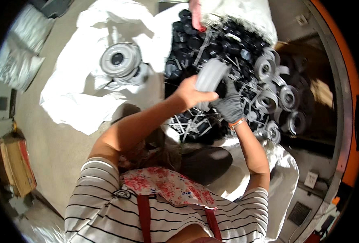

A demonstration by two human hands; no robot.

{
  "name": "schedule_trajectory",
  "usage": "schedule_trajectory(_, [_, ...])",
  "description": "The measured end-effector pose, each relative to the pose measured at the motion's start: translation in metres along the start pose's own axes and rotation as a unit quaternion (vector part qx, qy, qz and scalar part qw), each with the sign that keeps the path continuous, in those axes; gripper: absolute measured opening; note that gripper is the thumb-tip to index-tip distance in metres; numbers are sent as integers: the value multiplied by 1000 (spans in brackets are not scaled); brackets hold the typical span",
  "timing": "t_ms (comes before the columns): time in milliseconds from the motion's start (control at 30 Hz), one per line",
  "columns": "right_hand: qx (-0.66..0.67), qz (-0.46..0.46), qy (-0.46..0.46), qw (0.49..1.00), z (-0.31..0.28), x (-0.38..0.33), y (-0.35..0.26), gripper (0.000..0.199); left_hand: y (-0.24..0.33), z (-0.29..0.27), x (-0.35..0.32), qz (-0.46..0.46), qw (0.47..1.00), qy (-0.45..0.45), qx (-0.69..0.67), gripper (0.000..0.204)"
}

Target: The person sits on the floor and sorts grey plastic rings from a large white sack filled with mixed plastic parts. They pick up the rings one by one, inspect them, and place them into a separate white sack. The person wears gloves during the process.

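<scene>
A grey, round, ribbed plastic part (212, 75), blurred by motion, is held tilted over a heap of black plastic pieces and thin pale sprues (193, 125). My bare left hand (191, 93) grips its left side, thumb stretched along the near edge. On the right side, my right hand (230, 101), in a dark grey glove, closes against the same part; some of its fingers are hidden. Several similar grey round parts (120, 60) are stacked on a white sack (72, 87) to my left. More grey rings (265, 68) lie at the heap's right edge.
An open white sack (244, 12) rises behind the heap, with a pink strip (196, 15) beside it. At the right runs a metal frame with an orange edge (345, 81). A cardboard box (15, 166) stands far left, and another white sack (283, 170) lies near my right elbow.
</scene>
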State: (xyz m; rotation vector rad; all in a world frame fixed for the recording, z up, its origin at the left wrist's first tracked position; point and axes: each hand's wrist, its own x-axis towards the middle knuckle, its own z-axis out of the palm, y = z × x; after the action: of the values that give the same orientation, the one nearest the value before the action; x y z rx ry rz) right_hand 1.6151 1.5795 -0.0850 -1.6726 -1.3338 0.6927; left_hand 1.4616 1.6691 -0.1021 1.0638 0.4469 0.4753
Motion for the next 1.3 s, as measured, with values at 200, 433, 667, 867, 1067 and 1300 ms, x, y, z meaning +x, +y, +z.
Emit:
schedule_trajectory(200, [-21,-21,-57,998,30,14,-54,87,51,-22,-48,17,987,77,142,65])
schedule_trajectory(433, [342,267,-108,894,105,36,-68,51,73,-66,-104,141,947,134,256,87])
schedule_trajectory(667, [-122,143,-90,978,181,67,3,112,112,-239,-94,143,725,239,630,96])
schedule_trajectory(867, [-117,272,-61,953,216,76,27,104,114,-338,-88,-370,536,299,698,72])
schedule_trajectory(1067, [-155,128,-38,979,237,96,54,33,44,-464,-105,-244,562,452,649,30])
schedule_trajectory(1300, [-374,-426,162,807,229,220,-28,10,332,-549,-164,188,719,628,232,35])
